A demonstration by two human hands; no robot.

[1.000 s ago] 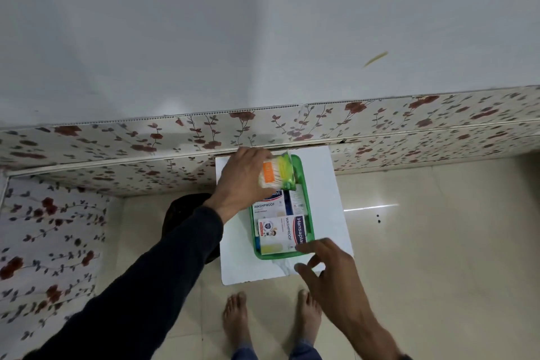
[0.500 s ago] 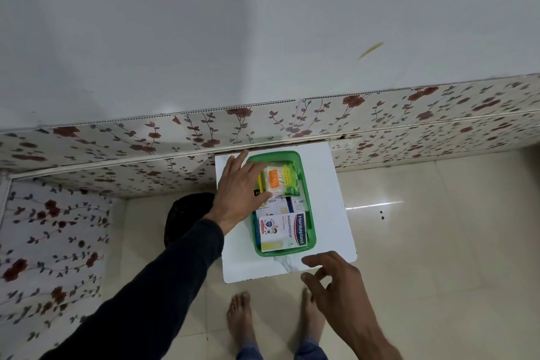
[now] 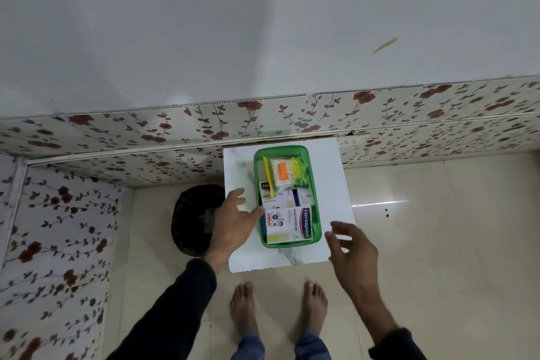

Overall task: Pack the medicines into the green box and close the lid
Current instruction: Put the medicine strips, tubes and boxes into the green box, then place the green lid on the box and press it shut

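The green box (image 3: 317,207) lies open on a small white table (image 3: 333,184). Inside it, at the far end, rests a cotton-swab packet (image 3: 285,174) with an orange label beside a green pouch (image 3: 301,168). Nearer me lie two white Hansaplast boxes, one at the front (image 3: 289,225) and one in the middle (image 3: 277,194). My left hand (image 3: 233,222) hovers at the box's left side, fingers spread and empty. My right hand (image 3: 350,245) is off the table's near right corner, fingers apart, holding nothing. No lid is visible.
A black bin (image 3: 193,216) stands on the floor left of the table. A floral-patterned wall (image 3: 146,137) runs behind the table and along the left. My bare feet (image 3: 277,304) stand on pale floor tiles below the table.
My left hand set the cotton-swab packet into the far end of the box, let go and pulled back toward me. My right hand drifted slightly right and away from the box.
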